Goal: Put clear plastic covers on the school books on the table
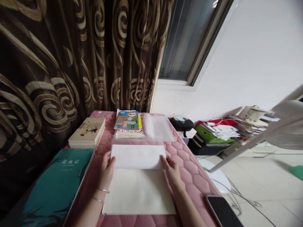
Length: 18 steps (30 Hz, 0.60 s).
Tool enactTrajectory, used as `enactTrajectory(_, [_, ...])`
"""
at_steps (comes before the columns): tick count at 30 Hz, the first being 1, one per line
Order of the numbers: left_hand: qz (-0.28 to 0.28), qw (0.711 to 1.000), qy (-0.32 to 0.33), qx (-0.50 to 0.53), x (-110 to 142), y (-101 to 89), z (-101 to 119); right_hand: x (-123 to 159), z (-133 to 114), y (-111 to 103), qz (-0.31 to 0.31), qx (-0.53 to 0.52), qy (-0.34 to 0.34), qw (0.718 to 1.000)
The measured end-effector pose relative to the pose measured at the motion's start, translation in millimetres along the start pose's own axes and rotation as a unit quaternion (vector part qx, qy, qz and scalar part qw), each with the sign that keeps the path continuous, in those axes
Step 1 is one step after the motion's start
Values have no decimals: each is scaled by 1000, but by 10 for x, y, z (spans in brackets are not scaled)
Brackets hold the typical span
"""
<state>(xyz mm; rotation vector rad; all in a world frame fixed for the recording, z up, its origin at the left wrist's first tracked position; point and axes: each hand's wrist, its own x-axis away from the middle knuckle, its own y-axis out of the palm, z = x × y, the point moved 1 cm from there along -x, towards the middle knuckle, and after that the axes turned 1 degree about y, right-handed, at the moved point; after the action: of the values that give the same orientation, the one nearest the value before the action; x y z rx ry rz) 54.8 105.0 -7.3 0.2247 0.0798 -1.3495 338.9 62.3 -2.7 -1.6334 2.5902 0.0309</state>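
Note:
My left hand (107,165), with thin bracelets on its wrist, pinches the left edge of a white sheet (138,156), thumb on top. Opposite it, my right hand (170,167) grips the sheet's right edge, its thumb also on top. Below the sheet, between my forearms, lies a larger cream page or cover (139,192), flat on a pink quilted surface (186,167). How the white sheet joins the cream piece cannot be made out. Just beyond sit a small pile topped by a blue illustrated textbook (127,120) and a stack of clear plastic covers (159,127).
At left are a stack of beige books (87,130) and a large teal book (60,186). A phone (223,211) lies at the lower right edge. A white lamp (241,148) stands beyond, near piled papers and bags (215,132). A patterned curtain (113,53) hangs behind.

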Motion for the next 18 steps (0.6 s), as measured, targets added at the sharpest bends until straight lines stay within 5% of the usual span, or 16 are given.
enactTrajectory(9, [-8,1000,13,-4,-8,-2,-30,26,-49,14,-20,-39,10,999])
enactTrajectory(18, [-1,1000,10,5,8,11,-27,-11,1,10,18,46,-9,999])
